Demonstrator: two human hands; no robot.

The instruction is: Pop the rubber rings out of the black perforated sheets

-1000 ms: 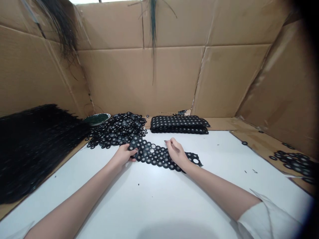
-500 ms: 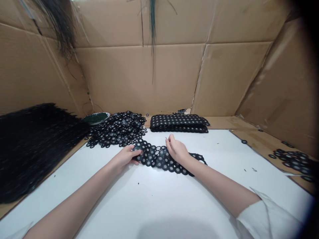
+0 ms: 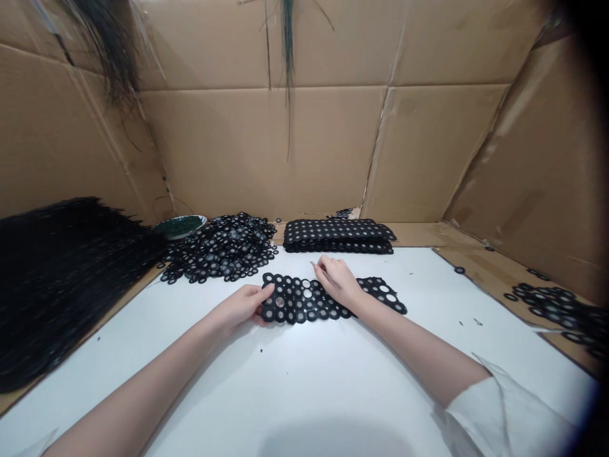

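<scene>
A strip of joined black rings with pale centres [image 3: 297, 312] lies nearly flat on the white table in front of me. My left hand [image 3: 250, 303] pinches its left end, thumb on top and fingers beneath. My right hand [image 3: 337, 279] is over the middle of the strip, its fingers closed together. A thin, greyish pointed tip [image 3: 313, 264] sticks out leftward from the fingertips, too small to name. To the right of this hand the strip reappears, with a few brighter, open-looking rings near its end. My right wrist hides part of it.
Behind the strip are stacked black ring panels [image 3: 339, 230]. A heap of loose rings [image 3: 228, 247], a dish of dark green bits [image 3: 179, 226] and a black fibre bundle [image 3: 61, 279] lie left. More rings [image 3: 556, 301] lie right on cardboard. Cardboard walls [image 3: 266, 146] surround the table.
The strip has been flattened and straightened; its left end is lower and its right end extends farther right. My left hand still pinches that end. A pointed tip now shows more clearly at my right fingers.
</scene>
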